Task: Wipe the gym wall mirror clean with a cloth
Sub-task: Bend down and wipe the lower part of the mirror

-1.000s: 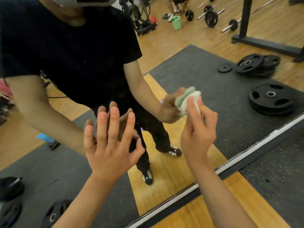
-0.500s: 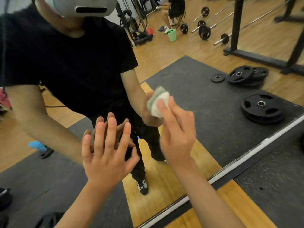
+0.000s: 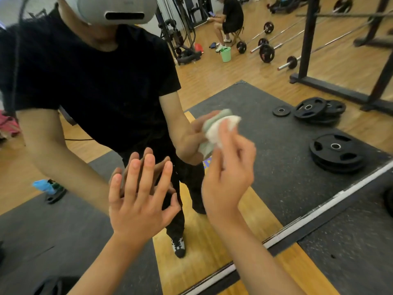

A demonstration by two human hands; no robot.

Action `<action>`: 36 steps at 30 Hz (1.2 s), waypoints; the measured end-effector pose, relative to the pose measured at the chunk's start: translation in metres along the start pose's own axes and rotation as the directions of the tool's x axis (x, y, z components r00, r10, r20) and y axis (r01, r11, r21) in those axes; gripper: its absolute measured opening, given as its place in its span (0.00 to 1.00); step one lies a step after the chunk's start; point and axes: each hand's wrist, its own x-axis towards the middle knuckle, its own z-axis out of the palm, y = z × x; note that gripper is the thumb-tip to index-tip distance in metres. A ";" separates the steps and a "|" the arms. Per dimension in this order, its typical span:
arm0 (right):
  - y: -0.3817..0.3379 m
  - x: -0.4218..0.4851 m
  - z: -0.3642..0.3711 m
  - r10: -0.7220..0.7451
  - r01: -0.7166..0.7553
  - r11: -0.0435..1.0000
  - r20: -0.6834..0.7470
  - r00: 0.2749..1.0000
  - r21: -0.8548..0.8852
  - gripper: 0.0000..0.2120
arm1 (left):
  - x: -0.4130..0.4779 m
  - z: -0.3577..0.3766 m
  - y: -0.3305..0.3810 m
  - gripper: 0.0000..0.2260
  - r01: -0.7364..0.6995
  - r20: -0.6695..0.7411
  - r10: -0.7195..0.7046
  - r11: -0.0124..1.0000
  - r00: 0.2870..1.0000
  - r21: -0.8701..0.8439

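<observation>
Weight plates (image 3: 337, 151), green bucket (image 3: 225, 54), barbells (image 3: 266, 52)

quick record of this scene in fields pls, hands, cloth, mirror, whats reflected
left hand: flat on the mirror, fingers spread
right hand: grips the cloth, pressing it to the mirror
cloth: white, bunched
mirror: wall-mounted, pale strip along its bottom edge
reflected: weight plates, barbells, green bucket

Wood-plank floor (image 3: 302, 271), speckled black rubber mat (image 3: 350, 248) laid on it at right

Left hand (image 3: 138, 204) splayed flat; right hand (image 3: 229, 173) seemingly pinches cloth (image 3: 226, 125).
</observation>
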 end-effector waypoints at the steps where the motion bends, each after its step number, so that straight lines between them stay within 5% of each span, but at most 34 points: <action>1: 0.014 -0.003 -0.006 -0.140 0.141 0.990 0.087 0.986 -0.008 0.17 | 0.000 0.000 0.000 0.40 0.000 0.000 0.000 1.000 1.000 -0.006; 4: 0.078 -0.016 -0.034 -0.096 0.112 0.990 0.173 0.980 -0.086 0.14 | 0.000 0.000 0.000 0.40 -0.002 0.002 0.002 1.000 1.000 0.008; 6: 0.109 -0.030 -0.052 0.143 -0.138 0.980 0.030 0.989 -0.141 0.15 | 0.000 0.000 0.000 0.40 -0.002 0.007 0.002 1.000 1.000 0.015; 9: 0.109 -0.024 -0.047 0.661 -0.665 0.745 -0.205 0.722 0.059 0.15 | 0.000 0.000 0.001 0.40 0.005 0.010 -0.005 1.000 1.000 0.011; 11: 0.089 -0.010 -0.029 0.759 -0.754 0.641 -0.266 0.594 0.143 0.14 | 0.000 0.001 0.001 0.41 -0.001 0.008 0.001 1.000 1.000 0.008; 12: 0.071 -0.005 -0.019 0.746 -0.739 0.657 -0.267 0.610 0.146 0.14 | 0.001 0.001 0.001 0.41 -0.002 0.009 0.002 1.000 1.000 0.010; 14: 0.023 -0.003 -0.002 0.601 -0.586 0.799 -0.214 0.770 0.134 0.18 | 0.001 0.000 0.000 0.41 -0.004 0.010 0.004 1.000 1.000 0.014; 17: -0.012 -0.028 0.004 0.105 -0.107 0.992 0.036 0.994 0.059 0.20 | -0.001 -0.001 -0.001 0.41 -0.006 0.016 0.006 1.000 1.000 0.008; 20: 0.033 -0.056 -0.012 -0.270 0.281 0.960 0.258 0.928 -0.007 0.18 | -0.002 0.000 -0.002 0.41 -0.008 0.020 0.008 1.000 1.000 0.011; 22: 0.078 -0.079 -0.033 -0.210 0.252 0.964 0.341 0.916 -0.083 0.22 | -0.002 0.002 -0.002 0.40 -0.010 0.012 0.010 1.000 1.000 0.022; 25: 0.121 -0.105 -0.070 0.088 -0.012 0.981 0.388 0.918 -0.193 0.22 | -0.002 0.002 -0.003 0.39 -0.005 0.011 0.005 1.000 1.000 0.027; 29: 0.096 -0.094 -0.055 0.406 -0.402 0.914 0.128 0.905 -0.057 0.19 | -0.002 0.002 -0.002 0.39 0.005 -0.002 -0.005 1.000 1.000 0.029; 33: 0.028 -0.036 -0.002 0.381 -0.379 0.925 -0.094 0.920 0.039 0.21 | -0.002 0.000 0.000 0.39 0.007 0.005 -0.007 1.000 1.000 0.019; 36: 0.001 -0.027 0.006 0.081 -0.090 0.991 0.089 0.993 0.097 0.17 | -0.002 0.001 0.000 0.41 0.006 0.005 -0.006 1.000 1.000 0.023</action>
